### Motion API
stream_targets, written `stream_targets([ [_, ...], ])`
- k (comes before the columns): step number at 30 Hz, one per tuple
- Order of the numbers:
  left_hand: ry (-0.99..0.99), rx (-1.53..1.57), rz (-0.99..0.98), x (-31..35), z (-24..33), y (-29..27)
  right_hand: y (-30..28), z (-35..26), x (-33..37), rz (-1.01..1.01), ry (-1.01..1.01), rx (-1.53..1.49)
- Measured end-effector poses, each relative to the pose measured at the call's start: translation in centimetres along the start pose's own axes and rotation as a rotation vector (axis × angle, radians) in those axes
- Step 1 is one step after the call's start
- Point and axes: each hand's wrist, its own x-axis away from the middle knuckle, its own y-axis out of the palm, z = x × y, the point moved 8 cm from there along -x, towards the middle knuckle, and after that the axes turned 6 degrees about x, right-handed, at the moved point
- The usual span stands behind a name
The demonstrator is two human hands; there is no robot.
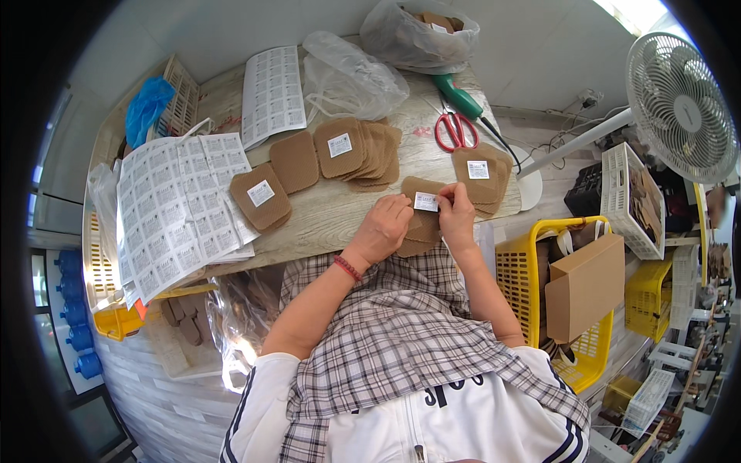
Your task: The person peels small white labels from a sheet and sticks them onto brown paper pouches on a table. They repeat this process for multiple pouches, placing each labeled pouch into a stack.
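Observation:
A small white printed label (425, 201) lies over the top of a short stack of brown rounded-square pads (422, 231) at the table's near edge. My right hand (458, 217) pinches the label's right edge between thumb and finger. At its left edge, the fingertips of my left hand (386, 225) are closed too. Right of them, another pile of brown pads (494, 189) carries a label on top. A fanned pile (378, 154) with a labelled pad lies farther back, beside an unlabelled pad (294, 163) and a labelled stack (270, 214) at the left.
Label sheets (177, 204) cover the table's left side; another sheet (274, 92) lies behind. Red-handled scissors (456, 133), a green corded tool (461, 99) and plastic bags (351, 77) sit toward the back. A yellow basket (519, 270) and a fan (683, 108) stand right.

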Motion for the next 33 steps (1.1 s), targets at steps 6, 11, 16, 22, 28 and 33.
stream_targets([
  [6,-0.026,0.015,0.021,-0.5,0.3,-0.3,0.1,0.2,0.0,-0.002,0.009,-0.023],
  [11,-0.014,-0.026,-0.037,-0.5,0.4,-0.3,0.0,0.2,0.1,0.001,0.037,-0.044],
  [16,-0.027,-0.003,-0.025,-0.4,0.2,-0.1,0.2,0.9,0.1,-0.003,0.075,-0.101],
  [22,-0.029,0.011,-0.016,-0.4,0.2,-0.2,0.0,1.1,0.1,0.003,0.099,-0.132],
  [28,-0.024,0.008,0.002,-0.3,0.1,-0.1,0.3,1.5,0.1,0.005,0.075,-0.106],
  [33,-0.031,0.025,-0.001,-0.4,0.1,-0.2,0.2,0.6,0.1,0.008,0.045,-0.055],
])
